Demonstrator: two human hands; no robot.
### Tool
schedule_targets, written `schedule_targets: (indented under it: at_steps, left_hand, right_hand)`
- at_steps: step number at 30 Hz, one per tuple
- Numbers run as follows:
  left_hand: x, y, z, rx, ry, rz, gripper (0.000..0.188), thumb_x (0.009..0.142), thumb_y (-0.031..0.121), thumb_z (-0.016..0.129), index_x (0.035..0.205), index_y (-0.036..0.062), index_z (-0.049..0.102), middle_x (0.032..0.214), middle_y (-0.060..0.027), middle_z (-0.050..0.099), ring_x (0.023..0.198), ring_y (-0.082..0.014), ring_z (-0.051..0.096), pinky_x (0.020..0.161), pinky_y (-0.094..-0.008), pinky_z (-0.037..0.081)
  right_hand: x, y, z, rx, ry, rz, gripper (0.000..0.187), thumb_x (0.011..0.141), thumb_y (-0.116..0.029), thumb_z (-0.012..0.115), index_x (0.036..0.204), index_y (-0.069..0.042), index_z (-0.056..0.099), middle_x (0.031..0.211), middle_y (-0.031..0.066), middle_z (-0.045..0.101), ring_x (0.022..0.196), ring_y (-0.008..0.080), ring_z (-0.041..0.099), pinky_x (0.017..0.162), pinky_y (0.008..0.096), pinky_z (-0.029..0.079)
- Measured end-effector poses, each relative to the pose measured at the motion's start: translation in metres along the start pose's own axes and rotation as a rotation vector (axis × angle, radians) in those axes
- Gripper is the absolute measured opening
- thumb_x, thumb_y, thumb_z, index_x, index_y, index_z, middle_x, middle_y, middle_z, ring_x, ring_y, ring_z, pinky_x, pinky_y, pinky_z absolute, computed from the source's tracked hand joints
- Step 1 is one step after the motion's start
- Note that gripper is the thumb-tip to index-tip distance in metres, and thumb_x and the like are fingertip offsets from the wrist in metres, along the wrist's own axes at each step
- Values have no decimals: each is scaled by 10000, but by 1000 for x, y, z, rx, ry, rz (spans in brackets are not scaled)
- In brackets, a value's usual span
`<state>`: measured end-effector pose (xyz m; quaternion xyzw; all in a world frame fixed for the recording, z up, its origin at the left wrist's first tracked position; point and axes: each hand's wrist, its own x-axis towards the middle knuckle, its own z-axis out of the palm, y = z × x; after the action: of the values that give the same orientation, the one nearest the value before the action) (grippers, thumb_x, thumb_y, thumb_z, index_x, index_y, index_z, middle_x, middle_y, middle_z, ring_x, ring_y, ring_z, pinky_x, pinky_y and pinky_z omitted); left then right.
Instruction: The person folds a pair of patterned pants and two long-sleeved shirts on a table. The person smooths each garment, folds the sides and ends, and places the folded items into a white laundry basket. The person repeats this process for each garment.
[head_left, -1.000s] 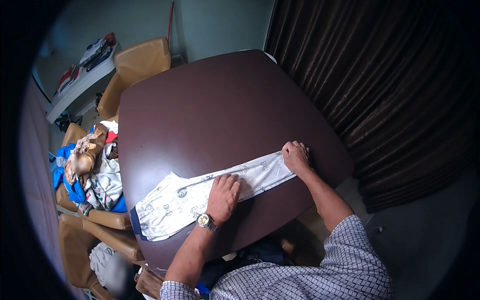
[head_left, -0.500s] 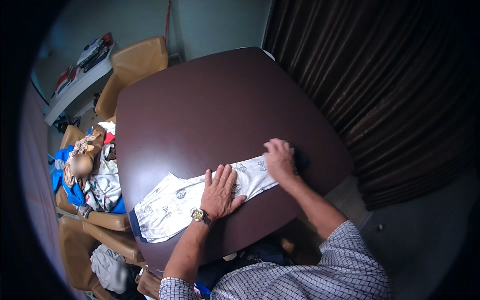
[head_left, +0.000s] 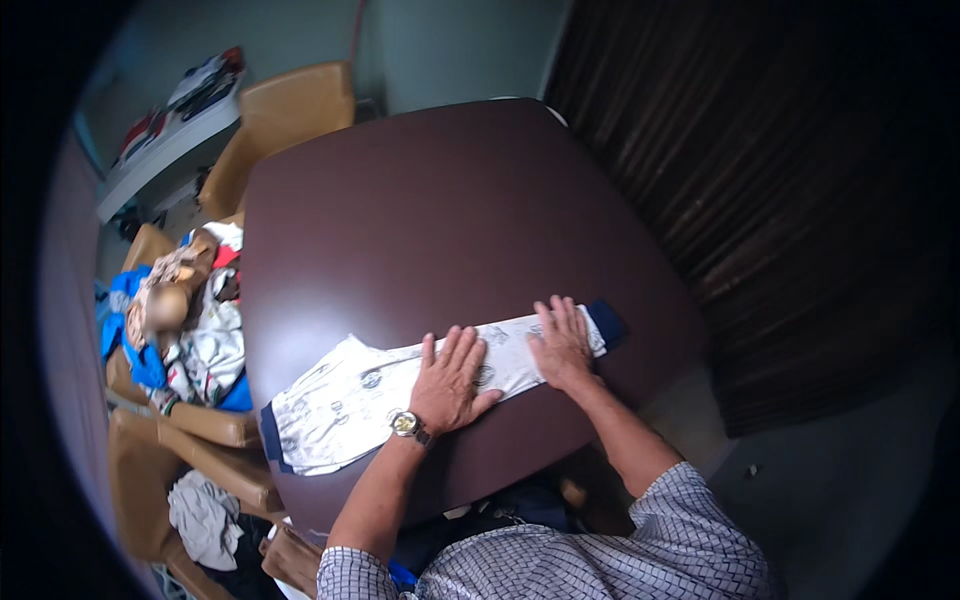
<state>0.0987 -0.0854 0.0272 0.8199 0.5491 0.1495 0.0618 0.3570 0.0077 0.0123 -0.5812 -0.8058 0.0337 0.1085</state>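
Note:
A pair of white printed trousers (head_left: pixel 335 405) lies folded lengthwise near the table's front edge, its dark blue waistband at the left and a dark blue cuff at the right. My left hand (head_left: pixel 449 380), with a watch (head_left: pixel 406 424) on its wrist, rests flat on the middle of the cloth, fingers stretched out. Just short of the cuff, my right hand (head_left: pixel 562 345) lies on the leg with its fingers extended, palm down. Neither hand grips anything. The cloth beneath both palms is hidden.
The dark brown table (head_left: pixel 430 200) spreads beyond the trousers. At the left, a tan armchair (head_left: pixel 215 425) holds a heap of mixed clothes (head_left: pixel 205 335); grey cloth (head_left: pixel 203 518) lies on another chair nearer me. A dark curtain (head_left: pixel 650 180) hangs at the right.
My right hand has come back leftward from the cuff end and now lies flat on the leg, leaving the blue cuff in sight. My left hand stays on the cloth. The view has shifted slightly.

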Motion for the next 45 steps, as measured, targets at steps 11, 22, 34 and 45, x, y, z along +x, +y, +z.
schedule_targets:
  at_steps: [11, 22, 34, 45]
  left_hand:
    - [-100, -46, -37, 97, -19, -157, 853, 1094, 692, 447, 1678, 71, 442, 1778, -223, 345, 1677, -393, 259, 1357, -644, 128]
    - [-251, -65, -101, 230, 682, -744, 516, 928, 156, 807, 1386, -18, 647, 1346, -224, 649, 1214, -401, 617, 1054, -512, 486]
    - [-283, -92, -98, -292, 781, -1039, 279, 968, 233, 802, 1133, 9, 785, 976, -186, 788, 885, -325, 775, 801, -424, 608]
    - [-277, -120, -97, -658, 979, -1071, 290, 1069, 200, 687, 1233, -30, 749, 1023, -194, 825, 937, -272, 817, 843, -385, 626]
  right_hand:
    - [0, 17, 7, -54, 0, -57, 652, 1080, -379, 597, 1643, -83, 457, 1726, 266, 357, 1642, 460, 261, 1353, 574, 195]
    - [-5, -199, 13, 485, 5, -546, 478, 1015, -103, 674, 1472, 12, 595, 1538, 248, 554, 1445, 419, 538, 1233, 488, 445]
    - [-71, -391, 29, 610, -46, -880, 299, 878, -179, 850, 1134, -68, 744, 1077, 146, 687, 1017, 363, 652, 937, 487, 499]
    - [-60, -392, 35, 685, -129, -817, 131, 950, -107, 766, 1072, -65, 750, 1018, 142, 727, 1002, 369, 682, 913, 494, 522]
